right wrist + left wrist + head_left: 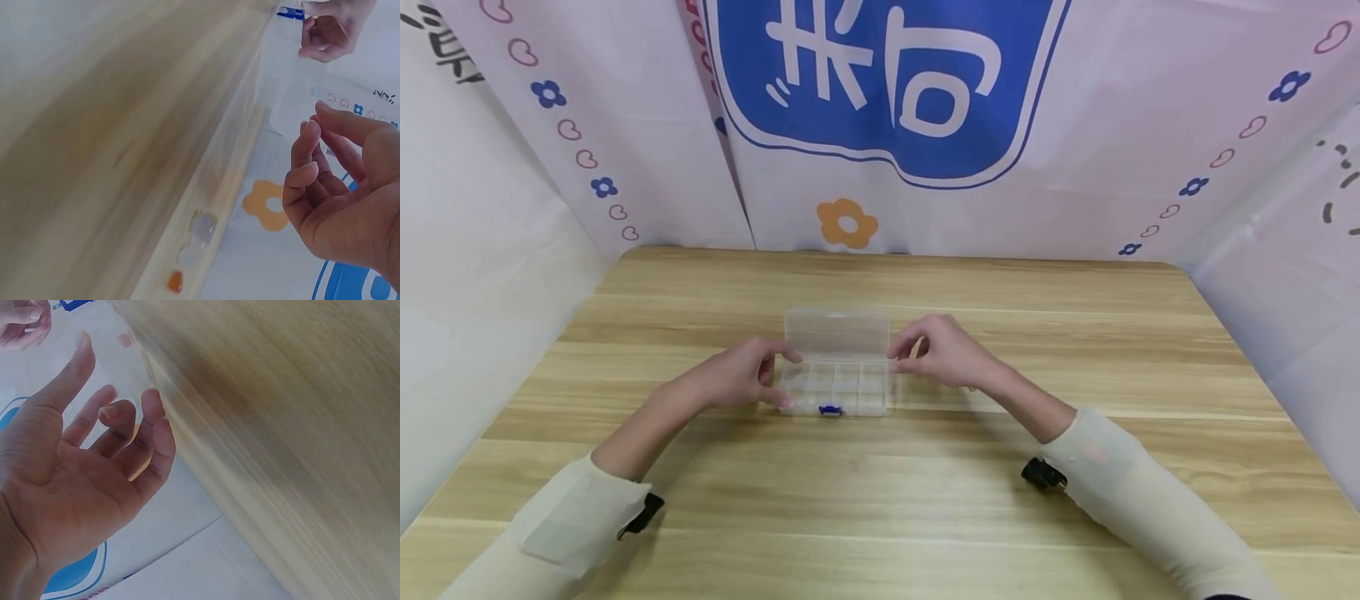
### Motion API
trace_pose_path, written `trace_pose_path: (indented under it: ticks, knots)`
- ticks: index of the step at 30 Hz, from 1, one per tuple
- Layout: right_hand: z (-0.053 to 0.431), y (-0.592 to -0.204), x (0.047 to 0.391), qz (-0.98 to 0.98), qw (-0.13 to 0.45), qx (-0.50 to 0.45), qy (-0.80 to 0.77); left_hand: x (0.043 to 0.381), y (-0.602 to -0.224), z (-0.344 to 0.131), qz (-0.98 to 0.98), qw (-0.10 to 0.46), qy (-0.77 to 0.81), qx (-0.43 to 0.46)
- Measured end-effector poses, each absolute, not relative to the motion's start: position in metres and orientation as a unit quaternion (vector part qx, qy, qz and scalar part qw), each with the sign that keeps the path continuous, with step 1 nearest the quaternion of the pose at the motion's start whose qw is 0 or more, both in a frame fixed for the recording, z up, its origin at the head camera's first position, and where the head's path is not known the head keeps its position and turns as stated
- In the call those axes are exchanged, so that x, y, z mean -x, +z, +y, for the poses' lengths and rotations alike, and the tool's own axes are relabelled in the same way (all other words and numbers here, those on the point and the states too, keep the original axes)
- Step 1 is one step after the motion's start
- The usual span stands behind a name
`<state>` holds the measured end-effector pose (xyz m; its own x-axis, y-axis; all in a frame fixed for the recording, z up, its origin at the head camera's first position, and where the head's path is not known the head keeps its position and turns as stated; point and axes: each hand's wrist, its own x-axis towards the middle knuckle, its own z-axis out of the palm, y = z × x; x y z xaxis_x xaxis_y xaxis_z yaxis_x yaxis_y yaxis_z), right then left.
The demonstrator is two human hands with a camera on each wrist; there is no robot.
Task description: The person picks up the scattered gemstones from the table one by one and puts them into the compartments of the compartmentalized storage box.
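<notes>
One clear box with its lid raised

We see the box resting on the wooden tabletop, its low dividers in view, its lid upright along the rear edge and a blue clasp at the front. Our attention goes to the fingers at either end.

The left hand holds the left end, its thumb at the front corner and its forefinger at the rear one, the two set well apart with the box's end between them. From the left wrist we see the other fingers loosely bent, clear of the palm.

The right hand is at the right rear corner, by the foot of the lid. Its fingers are slack and curved, thumb and forefinger tips near each other, and we see nothing gripped between them; whether the tips touch the plastic we cannot tell.

Near the right hand, the right wrist view shows us an orange piece and a clear round piece on the tabletop, too blurred for us to identify
</notes>
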<state>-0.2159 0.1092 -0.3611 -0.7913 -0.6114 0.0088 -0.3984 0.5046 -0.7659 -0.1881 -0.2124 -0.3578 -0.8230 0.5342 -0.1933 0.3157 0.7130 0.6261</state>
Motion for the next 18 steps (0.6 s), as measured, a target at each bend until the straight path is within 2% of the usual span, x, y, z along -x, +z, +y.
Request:
trace_pose_path:
  ticks: [18]
  knots:
    - [0.158,-0.372,0.222,0.877,0.116,0.254,-0.391,0.187,-0.357,-0.213,0.909,0.188,0.295,-0.229]
